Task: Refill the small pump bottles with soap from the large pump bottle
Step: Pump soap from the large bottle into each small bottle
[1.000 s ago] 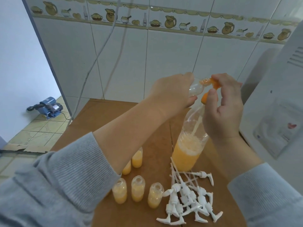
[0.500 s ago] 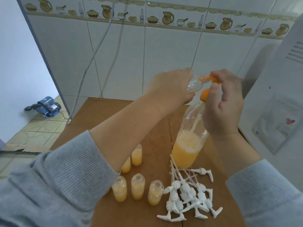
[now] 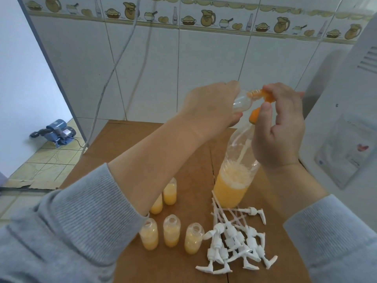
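- Five small bottles point(image 3: 171, 231) stand part-filled at the bench's near edge; my left grip point(image 3: 212, 111) holds a sixth point(image 3: 242, 102) at the large bottle's point(image 3: 232, 180) orange pump point(image 3: 263, 103)
- Right grip point(image 3: 279, 127) pinches that pump: next, steady pressing

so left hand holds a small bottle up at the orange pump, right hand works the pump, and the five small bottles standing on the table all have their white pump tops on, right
Not quite. The head view shows the five small bottles standing open, without tops; the white pump tops lie in a loose pile on the table beside them. The rest holds: the left hand holds a small bottle at the orange pump, and the right hand works it.
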A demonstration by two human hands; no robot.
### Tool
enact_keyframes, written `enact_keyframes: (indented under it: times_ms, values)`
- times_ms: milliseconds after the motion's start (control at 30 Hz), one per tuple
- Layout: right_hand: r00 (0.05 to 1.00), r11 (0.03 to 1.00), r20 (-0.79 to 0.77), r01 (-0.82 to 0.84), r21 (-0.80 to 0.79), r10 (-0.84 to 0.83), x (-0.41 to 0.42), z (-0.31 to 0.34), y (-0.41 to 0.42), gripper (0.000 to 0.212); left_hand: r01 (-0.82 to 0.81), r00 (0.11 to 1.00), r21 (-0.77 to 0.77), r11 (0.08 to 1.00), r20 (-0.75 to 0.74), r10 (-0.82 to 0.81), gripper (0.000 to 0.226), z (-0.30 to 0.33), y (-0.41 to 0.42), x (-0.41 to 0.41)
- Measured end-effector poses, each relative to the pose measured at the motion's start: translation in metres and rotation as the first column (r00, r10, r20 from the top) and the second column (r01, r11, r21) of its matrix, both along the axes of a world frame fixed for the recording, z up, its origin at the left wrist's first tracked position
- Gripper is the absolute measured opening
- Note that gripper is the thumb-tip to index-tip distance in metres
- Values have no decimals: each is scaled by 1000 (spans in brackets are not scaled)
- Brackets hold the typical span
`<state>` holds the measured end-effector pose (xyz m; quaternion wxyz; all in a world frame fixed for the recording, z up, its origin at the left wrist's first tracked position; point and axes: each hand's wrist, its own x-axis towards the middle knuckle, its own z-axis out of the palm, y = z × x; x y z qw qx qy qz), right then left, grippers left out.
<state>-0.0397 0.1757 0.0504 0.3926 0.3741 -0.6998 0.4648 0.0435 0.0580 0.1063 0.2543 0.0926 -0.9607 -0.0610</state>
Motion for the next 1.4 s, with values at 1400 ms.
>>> enact_keyframes:
  times_ms: [1400]
  values:
    - [999, 997, 33, 37, 61, -39, -6, -21, -5, 37, 30, 992, 107, 994, 116, -43, 22, -7, -3, -7]
